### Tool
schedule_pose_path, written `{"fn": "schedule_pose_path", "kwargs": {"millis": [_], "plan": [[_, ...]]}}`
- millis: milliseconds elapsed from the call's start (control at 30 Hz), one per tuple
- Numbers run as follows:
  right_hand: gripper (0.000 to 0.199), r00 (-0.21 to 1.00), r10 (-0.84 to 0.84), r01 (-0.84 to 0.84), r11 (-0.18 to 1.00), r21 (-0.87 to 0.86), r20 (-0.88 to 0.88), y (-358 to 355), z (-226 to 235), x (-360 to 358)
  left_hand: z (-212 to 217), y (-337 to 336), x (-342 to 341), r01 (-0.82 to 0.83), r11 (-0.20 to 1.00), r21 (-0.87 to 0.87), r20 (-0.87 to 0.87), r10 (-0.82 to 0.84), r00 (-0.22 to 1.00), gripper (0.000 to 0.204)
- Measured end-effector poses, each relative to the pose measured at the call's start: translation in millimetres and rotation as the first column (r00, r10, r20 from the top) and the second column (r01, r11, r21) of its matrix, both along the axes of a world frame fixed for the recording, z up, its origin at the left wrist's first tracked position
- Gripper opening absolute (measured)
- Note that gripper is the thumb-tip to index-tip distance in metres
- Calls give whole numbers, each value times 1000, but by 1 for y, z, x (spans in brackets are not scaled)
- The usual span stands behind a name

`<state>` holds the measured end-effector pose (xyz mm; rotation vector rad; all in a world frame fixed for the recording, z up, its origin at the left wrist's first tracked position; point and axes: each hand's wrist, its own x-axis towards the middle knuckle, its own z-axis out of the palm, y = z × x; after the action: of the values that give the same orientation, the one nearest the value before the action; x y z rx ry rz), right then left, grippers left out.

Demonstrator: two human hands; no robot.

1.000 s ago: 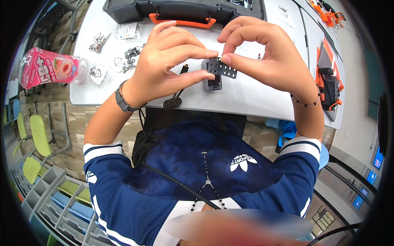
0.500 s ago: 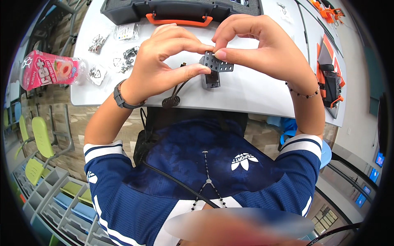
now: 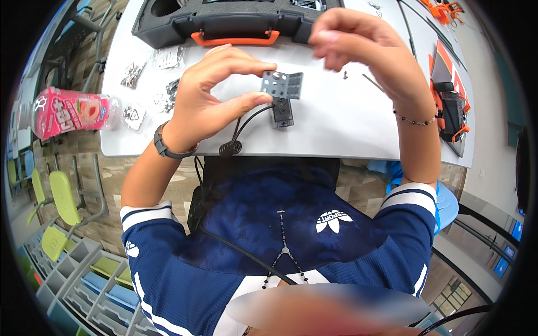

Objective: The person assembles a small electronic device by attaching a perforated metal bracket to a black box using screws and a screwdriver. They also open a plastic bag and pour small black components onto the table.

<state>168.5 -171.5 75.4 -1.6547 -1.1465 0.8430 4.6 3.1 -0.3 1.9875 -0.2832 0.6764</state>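
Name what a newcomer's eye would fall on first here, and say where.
Likely first, the bright pink plastic bottle at the far left, by the white table's edge. Next, the bright orange handle on the dark grey case at the table's far side. Then, near the centre, the grey angled plate dotted with holes, pinched in the left hand.
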Motion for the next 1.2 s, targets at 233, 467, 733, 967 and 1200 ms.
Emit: {"fn": "schedule_pose_path", "kwargs": {"millis": [233,467,733,967,1200], "plan": [[13,780,-184,242,970,-18,598,-64,-49,39,-8,2,-7,-16,940,-342,-153,-39,987,35],[7,607,-182,233,971,45,774,-74,-82,20,-6,-1,-5,13,945,-327,-154,-66,986,33],[7,356,-187,110,981,158,916,-56,-80,15,-8,-1,-4,-24,905,-425,-221,-78,972,27],[16,616,-134,28,989,148,777,-42,-67,8,-8,-2,-4,-65,930,-362,-255,-31,967,29],[20,612,-124,74,992,99,781,-38,-92,12,-12,0,-1,-56,950,-306,-201,-7,979,30]]}}
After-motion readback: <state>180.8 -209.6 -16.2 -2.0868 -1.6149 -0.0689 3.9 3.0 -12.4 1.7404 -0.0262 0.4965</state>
